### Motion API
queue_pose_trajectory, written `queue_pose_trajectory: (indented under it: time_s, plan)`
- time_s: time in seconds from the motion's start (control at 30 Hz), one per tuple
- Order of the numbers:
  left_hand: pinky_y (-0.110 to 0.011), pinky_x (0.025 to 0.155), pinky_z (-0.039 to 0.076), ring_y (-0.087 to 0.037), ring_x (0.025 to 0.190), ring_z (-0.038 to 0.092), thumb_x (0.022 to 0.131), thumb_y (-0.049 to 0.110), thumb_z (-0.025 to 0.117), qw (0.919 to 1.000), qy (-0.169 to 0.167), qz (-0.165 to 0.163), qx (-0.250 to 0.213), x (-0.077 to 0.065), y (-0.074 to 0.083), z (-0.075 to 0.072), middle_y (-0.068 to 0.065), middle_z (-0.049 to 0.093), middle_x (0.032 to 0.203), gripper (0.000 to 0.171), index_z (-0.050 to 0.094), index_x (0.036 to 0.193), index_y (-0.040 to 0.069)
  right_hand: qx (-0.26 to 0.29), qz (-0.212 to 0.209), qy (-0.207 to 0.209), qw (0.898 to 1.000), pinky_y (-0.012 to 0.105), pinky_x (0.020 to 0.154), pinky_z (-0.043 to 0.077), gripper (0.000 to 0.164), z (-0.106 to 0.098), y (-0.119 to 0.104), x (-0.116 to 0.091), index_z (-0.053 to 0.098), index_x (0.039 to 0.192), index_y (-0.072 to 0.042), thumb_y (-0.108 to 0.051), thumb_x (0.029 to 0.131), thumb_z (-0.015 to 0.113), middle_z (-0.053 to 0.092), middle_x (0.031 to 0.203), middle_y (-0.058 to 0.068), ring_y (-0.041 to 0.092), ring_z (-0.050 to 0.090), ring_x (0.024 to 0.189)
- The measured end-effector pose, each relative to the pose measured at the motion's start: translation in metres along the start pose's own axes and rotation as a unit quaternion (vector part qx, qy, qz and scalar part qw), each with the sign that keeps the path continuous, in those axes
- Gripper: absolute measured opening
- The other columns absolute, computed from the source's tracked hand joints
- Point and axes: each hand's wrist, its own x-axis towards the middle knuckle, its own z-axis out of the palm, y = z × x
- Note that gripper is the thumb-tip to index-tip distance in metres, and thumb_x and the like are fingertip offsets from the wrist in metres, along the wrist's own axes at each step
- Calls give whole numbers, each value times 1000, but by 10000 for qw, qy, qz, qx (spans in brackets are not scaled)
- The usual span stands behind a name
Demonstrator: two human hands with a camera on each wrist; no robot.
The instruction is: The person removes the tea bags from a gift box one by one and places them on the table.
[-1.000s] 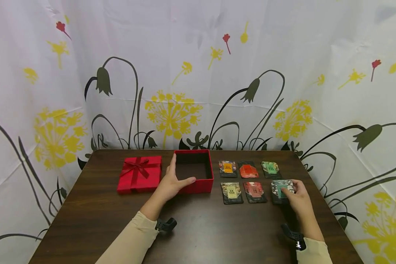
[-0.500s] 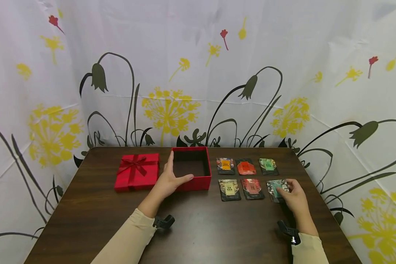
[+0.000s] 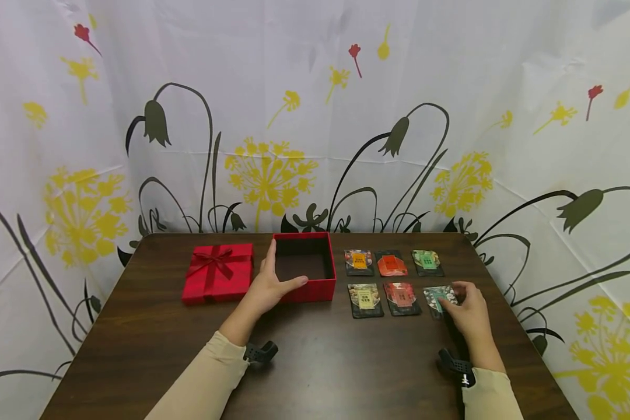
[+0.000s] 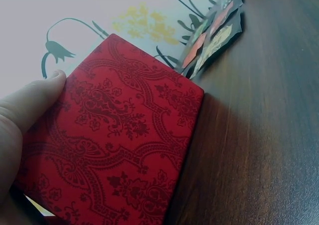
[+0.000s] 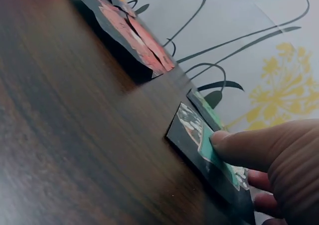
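Note:
An uncovered red box [image 3: 320, 290] with a dark inside stands on the table. My left hand [image 3: 265, 290] rests on its near left corner, straight fingers along the left side and the thumb reaching across the front rim. In the left wrist view, the thumb lies at the edge of the patterned red box wall [image 4: 117, 130]. At the right, my right hand [image 3: 471, 312] pinches a dark flat packet [image 3: 434, 296] with a teal label. The right wrist view has the thumb on top of this packet [image 5: 192, 127] and other fingers at its far edge; it lies close over the tabletop.
Left of the box sits a red lid [image 3: 231, 289] with a ribbon bow. Between box and right hand lie several flat packets in two rows, among them a yellow-labelled packet [image 3: 366, 300] and a red one [image 3: 402, 298]. A flowered curtain [image 3: 315, 116] hangs behind the table [image 3: 315, 361].
The right hand has brought the teal-labelled packet slightly left and down, in line with the front row. The left hand keeps its place on the box. The head view has shifted slightly.

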Motion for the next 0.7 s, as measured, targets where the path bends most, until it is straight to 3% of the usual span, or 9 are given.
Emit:
queue_pose_trajectory:
  time_s: [0.13,0.37,0.53,0.7]
  plan:
    - [-77,125,30,-52,165,21,84,64,87,10000,-4,-25,0,-3,-1,-1,-20,5,183,134,-10,175,42,-136,-282,-78,9995,63,107,33,48,0,3,1,64,135,6,-13,96,84,62,130,33,50,46,129]
    - [-78,125,28,-52,167,16,85,61,87,10000,20,-26,-47,-3,-2,-3,-21,3,183,133,-10,174,42,-285,-607,-136,9977,63,104,34,39,1,2,3,72,130,5,-15,97,82,67,125,31,48,50,124]
    - [-78,126,27,-51,168,13,86,57,88,9999,54,-44,-79,-4,-4,-1,-21,3,183,132,-9,175,42,-198,-528,-130,9983,61,101,37,39,0,4,2,72,129,4,-16,97,82,67,125,30,46,52,123]
    - [-78,126,26,-49,169,10,84,61,89,10000,60,-7,-47,-3,-8,1,-20,4,184,135,-8,175,40,-9,-306,-55,9995,46,93,42,38,-2,6,-2,73,129,4,-17,98,81,67,125,28,40,54,119]
